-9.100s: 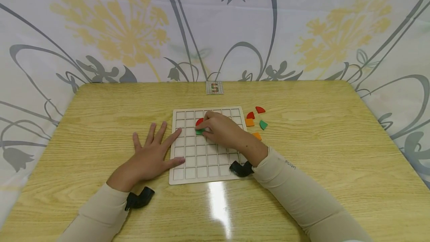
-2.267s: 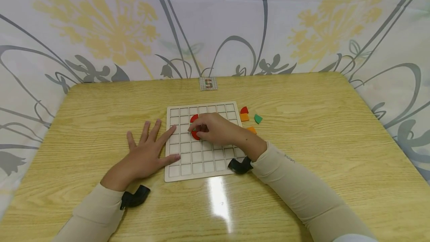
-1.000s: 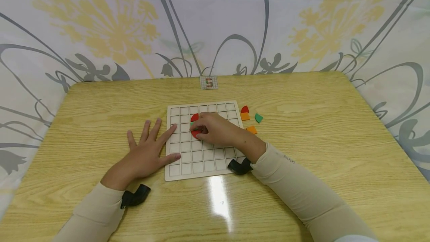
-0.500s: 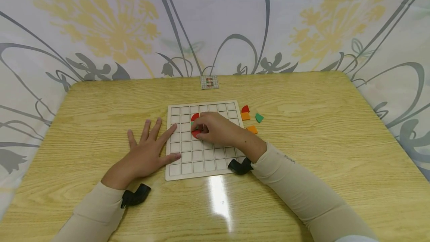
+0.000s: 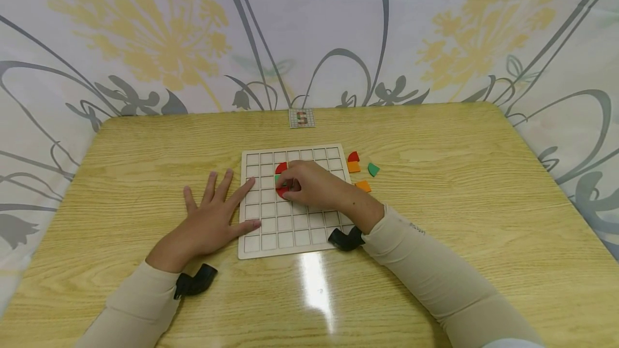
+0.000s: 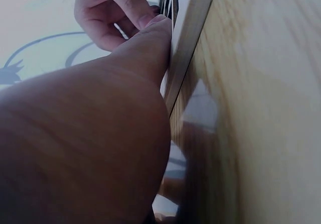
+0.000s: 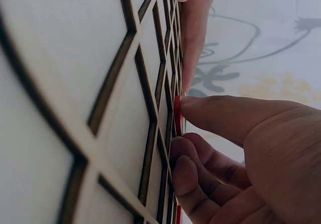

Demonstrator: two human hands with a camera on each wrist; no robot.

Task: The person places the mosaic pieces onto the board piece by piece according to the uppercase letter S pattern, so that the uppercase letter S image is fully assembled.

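My left hand (image 5: 205, 227) lies flat with fingers spread, its thumb and index finger on the left edge of a pale grid board (image 5: 285, 239). Over the board's upper middle, my right hand (image 5: 316, 186) pinches a red quarter-circle tile (image 5: 282, 193). The right wrist view has the thumb against that tile's red edge (image 7: 177, 114), with curled fingers beside it. Just above sits a green tile (image 5: 278, 179), partly covered by the fingers. Another red quarter-circle tile (image 5: 281, 168) is in the board above the green one.
Right of the board lie a red quarter-circle tile (image 5: 353, 157), an orange square tile (image 5: 354, 167), a second orange tile (image 5: 362, 186) and a green quarter-circle tile (image 5: 373, 169). A small pattern card (image 5: 302, 118) lies at the table's back edge, before a flowered cloth.
Since the oldest frame, one red quarter-circle tile has gone from the right side and a red one is now below the green tile. Over the last second both hands stay nearly still.
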